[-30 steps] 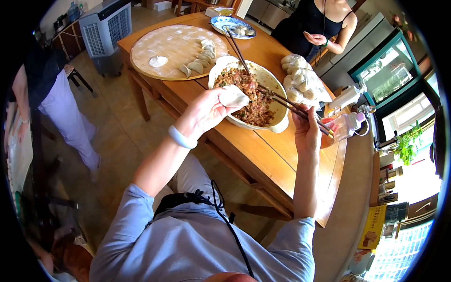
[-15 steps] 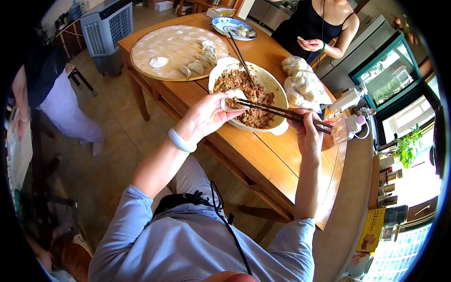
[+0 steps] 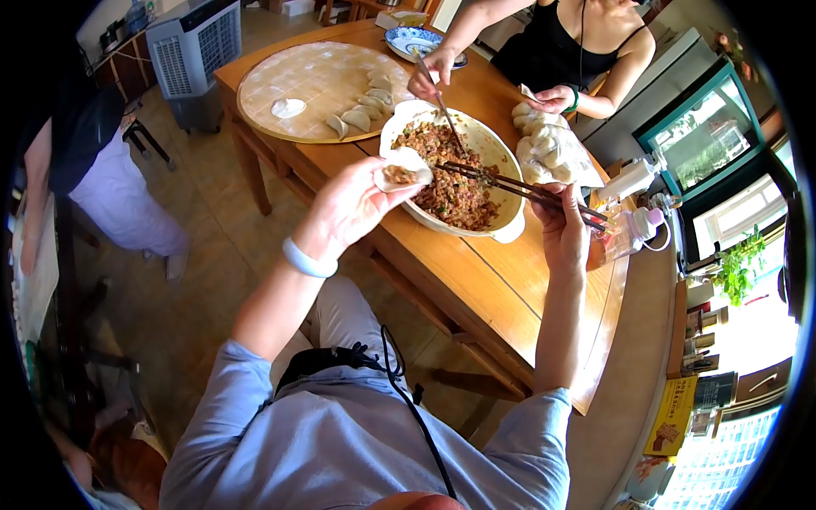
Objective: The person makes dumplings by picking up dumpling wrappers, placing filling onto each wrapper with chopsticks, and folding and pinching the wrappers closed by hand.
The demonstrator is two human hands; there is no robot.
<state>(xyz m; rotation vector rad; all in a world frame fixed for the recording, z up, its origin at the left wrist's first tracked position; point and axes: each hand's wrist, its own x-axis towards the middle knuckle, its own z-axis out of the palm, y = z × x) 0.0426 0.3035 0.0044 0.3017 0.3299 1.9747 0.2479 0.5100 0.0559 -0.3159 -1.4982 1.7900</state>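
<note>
In my left hand (image 3: 351,204) lies a round dumpling wrapper (image 3: 416,164) with a dab of meat filling (image 3: 399,175) at its middle. My right hand (image 3: 564,229) grips a pair of dark chopsticks (image 3: 510,184), whose tips reach over the cream bowl (image 3: 508,223). Chopped meat filling (image 3: 446,195) fills much of this bowl. A co-worker's hand (image 3: 431,75) holds another pair of chopsticks (image 3: 442,106) in the same filling, and their other hand (image 3: 554,99) holds a wrapper.
Several folded dumplings (image 3: 367,110) and a wrapper (image 3: 288,108) lie on a round floured board (image 3: 280,76). Beyond it sits a blue-patterned plate (image 3: 412,39). Right of the bowl are a bag of dough pieces (image 3: 548,149) and a clear bottle (image 3: 625,234). Another person (image 3: 110,170) stands at left.
My left hand has drawn left with the wrapper, away from my chopsticks, leaving filling on it. The co-worker's hand has come in and taken hold of the chopsticks in the bowl.
</note>
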